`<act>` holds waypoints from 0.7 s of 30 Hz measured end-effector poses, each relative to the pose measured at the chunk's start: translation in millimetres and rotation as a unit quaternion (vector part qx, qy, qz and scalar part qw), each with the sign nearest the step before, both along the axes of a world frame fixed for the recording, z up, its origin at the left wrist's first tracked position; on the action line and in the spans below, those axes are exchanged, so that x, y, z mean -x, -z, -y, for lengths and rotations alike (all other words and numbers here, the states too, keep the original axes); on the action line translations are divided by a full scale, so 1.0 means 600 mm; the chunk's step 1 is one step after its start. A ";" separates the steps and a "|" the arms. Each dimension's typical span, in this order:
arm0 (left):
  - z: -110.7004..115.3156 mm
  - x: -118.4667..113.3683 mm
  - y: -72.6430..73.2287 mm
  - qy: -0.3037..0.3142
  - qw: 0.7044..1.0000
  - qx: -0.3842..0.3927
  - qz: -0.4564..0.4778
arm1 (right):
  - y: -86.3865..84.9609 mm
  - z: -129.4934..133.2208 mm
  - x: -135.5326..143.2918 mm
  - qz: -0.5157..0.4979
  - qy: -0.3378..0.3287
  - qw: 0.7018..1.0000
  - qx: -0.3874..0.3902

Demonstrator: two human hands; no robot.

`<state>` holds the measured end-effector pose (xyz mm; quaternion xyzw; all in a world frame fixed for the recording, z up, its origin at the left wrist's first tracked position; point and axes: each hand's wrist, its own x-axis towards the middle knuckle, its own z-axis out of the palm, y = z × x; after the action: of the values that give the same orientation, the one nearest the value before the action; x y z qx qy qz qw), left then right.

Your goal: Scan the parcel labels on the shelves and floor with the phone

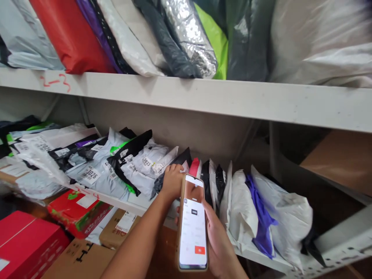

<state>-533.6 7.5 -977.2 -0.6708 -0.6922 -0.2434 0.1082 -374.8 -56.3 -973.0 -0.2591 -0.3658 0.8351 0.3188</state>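
Observation:
My right hand (218, 240) holds a smartphone (193, 223) upright, its lit white screen showing a small black label and a red button. My left hand (172, 180) reaches past the phone to the middle shelf (122, 201) and touches the row of parcel bags there, fingers curled over a dark bag (181, 159) next to a red one (194, 166). Grey and white mailer bags with numbered labels, such as 3026 (90, 174) and 3033 (147, 162), lie stacked to the left of that hand.
The upper shelf (203, 97) carries upright bags in red, purple, white, black, silver and green. White and blue bags (263, 217) stand to the right. Red and brown cardboard boxes (29, 244) sit below at the left. A shelf frame (343, 240) crosses the lower right.

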 end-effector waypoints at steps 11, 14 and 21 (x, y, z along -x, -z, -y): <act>-0.015 -0.030 -0.021 -0.072 0.997 0.022 0.035 | -0.026 0.013 -0.033 -0.137 -0.209 0.968 -0.013; -0.022 -0.033 -0.025 -0.077 0.995 0.041 0.040 | -0.036 0.017 -0.044 -0.178 -0.238 0.953 -0.055; -0.029 -0.045 -0.064 -0.116 0.978 0.164 0.047 | -0.026 0.037 -0.022 -0.242 -0.185 0.951 -0.060</act>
<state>-506.6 25.1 -938.8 -0.5828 -0.7999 -0.1430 -0.0086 -361.9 -78.2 -957.1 0.0428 -0.3684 0.8936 0.2528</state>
